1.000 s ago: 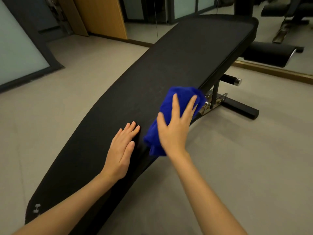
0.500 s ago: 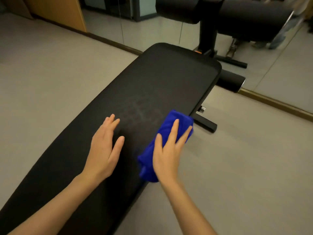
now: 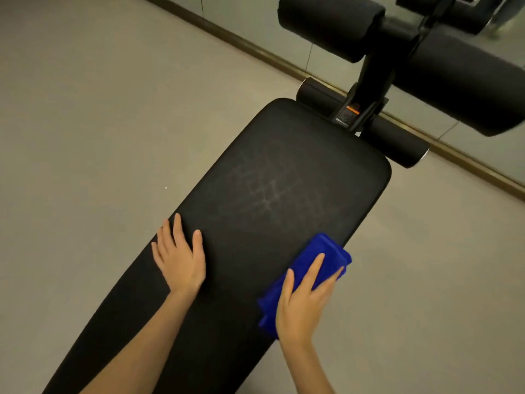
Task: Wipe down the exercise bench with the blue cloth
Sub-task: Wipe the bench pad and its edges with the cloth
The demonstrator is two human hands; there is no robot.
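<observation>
A long black padded exercise bench (image 3: 255, 194) runs from the lower left up to the right, with pale scuff marks near its upper middle. The folded blue cloth (image 3: 318, 260) lies on the bench's right edge. My right hand (image 3: 304, 302) presses flat on the cloth, fingers spread over it. My left hand (image 3: 180, 257) rests flat and open on the bench's left side, holding nothing.
Black foam leg rollers (image 3: 335, 27) on an upright post stand at the bench's far end, with a lower roller bar (image 3: 397, 143) beneath. A mirror wall with a brown baseboard (image 3: 255, 45) runs behind. Grey floor (image 3: 85, 109) lies on both sides.
The view has swung toward the bench's far end, bringing the rollers into sight. My right hand and the cloth have slid along the right edge; my left hand has shifted to the left side.
</observation>
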